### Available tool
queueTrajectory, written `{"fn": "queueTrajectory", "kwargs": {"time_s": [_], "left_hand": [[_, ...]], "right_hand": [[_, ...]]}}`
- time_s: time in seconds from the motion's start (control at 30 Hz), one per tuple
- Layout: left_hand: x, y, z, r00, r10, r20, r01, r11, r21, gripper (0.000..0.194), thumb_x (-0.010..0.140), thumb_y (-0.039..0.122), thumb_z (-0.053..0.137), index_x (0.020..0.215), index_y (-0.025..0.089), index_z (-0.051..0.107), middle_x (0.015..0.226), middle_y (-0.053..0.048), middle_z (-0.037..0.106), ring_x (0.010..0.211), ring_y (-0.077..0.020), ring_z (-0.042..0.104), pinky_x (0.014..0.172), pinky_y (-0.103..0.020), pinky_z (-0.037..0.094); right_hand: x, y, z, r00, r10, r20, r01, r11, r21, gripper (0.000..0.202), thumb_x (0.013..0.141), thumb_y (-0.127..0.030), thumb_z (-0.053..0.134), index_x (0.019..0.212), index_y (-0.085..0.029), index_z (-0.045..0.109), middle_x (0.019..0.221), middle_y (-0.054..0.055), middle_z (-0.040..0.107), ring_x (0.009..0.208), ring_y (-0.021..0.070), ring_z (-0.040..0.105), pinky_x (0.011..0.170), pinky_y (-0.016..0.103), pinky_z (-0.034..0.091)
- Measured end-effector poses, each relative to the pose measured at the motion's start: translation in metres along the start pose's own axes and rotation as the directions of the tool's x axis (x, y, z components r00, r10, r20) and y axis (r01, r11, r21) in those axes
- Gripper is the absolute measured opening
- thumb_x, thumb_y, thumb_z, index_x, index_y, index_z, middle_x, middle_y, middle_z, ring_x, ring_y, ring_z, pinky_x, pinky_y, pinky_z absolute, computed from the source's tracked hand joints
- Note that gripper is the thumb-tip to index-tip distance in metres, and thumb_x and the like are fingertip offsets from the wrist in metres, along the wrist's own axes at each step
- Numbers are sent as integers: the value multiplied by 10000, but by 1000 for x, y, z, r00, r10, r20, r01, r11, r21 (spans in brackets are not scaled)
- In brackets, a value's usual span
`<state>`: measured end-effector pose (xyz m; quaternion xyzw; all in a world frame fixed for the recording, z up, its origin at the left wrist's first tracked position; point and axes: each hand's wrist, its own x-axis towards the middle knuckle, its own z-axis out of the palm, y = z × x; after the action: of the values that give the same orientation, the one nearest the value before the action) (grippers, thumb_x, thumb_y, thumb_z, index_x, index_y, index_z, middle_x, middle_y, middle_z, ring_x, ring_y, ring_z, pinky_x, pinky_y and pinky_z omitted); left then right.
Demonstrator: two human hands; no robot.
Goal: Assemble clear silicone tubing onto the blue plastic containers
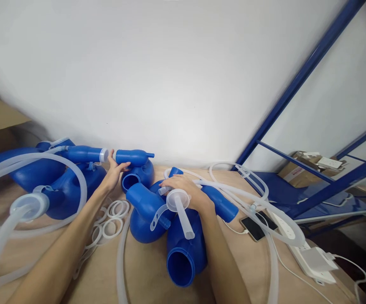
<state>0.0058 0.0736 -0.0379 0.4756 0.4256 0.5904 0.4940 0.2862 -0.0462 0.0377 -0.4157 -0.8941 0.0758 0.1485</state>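
My left hand is closed around the wide end of a blue bottle-shaped tube, whose narrow nozzle points right. Below it, a blue container with an open round mouth stands by the wall. My right hand bends over a translucent cap with a spout and a holed strap; its fingers are closed, the thumb hidden. A short clear tube end sticks out beside the fingertips. Around this hand lie another blue tube, a blue container with a neck and an open-mouthed one.
At the left, more blue containers lie under coiled clear hose. Translucent rings sit between my arms. To the right are a phone, a white power strip, looped hose and a blue metal frame.
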Motion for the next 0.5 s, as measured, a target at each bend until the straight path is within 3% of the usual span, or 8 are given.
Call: {"fn": "queueTrajectory", "kwargs": {"time_s": [0.17, 0.3, 0.4, 0.5], "left_hand": [[4, -7, -7, 999, 33, 21, -34, 997, 73, 771, 836, 360, 641, 1484, 247, 240, 1268, -80, 586, 1072, -249, 672, 963, -398, 554], [-2, -2, -7, 998, 2, 66, -12, 989, 148, 683, 853, 466, 698, 1400, 222, 369, 1221, -84, 621, 1163, -312, 647, 1075, -474, 493], [-7, 3, -7, 995, -18, 94, 0, 982, 187, 694, 834, 506, 764, 1370, 234, 417, 1331, -115, 611, 1292, -341, 594, 1145, -487, 445], [-8, 3, -5, 997, 8, 73, -21, 984, 179, 759, 830, 481, 788, 1421, 252, 370, 1422, -129, 573, 1328, -316, 591, 1146, -456, 465]], "right_hand": [[1, 5, 4, 1000, -6, -11, 6, 1000, 1, 325, 871, -168, 758, 1188, -217, 699, 1218, 66, 774, 1154, 265, 698, 1058, 413, 483], [3, 7, 7, 1000, -19, -21, 19, 1000, 6, 233, 924, -206, 727, 1156, -223, 712, 1172, 57, 785, 1107, 256, 708, 999, 391, 493], [4, 3, 6, 998, -36, -43, 36, 999, -9, 177, 933, -207, 721, 1109, -223, 718, 1119, 49, 789, 1076, 249, 706, 978, 376, 485], [5, -2, -1, 993, -44, -111, 40, 999, -36, 87, 967, -175, 658, 1025, -212, 712, 995, 34, 781, 961, 221, 701, 917, 347, 489]]}}
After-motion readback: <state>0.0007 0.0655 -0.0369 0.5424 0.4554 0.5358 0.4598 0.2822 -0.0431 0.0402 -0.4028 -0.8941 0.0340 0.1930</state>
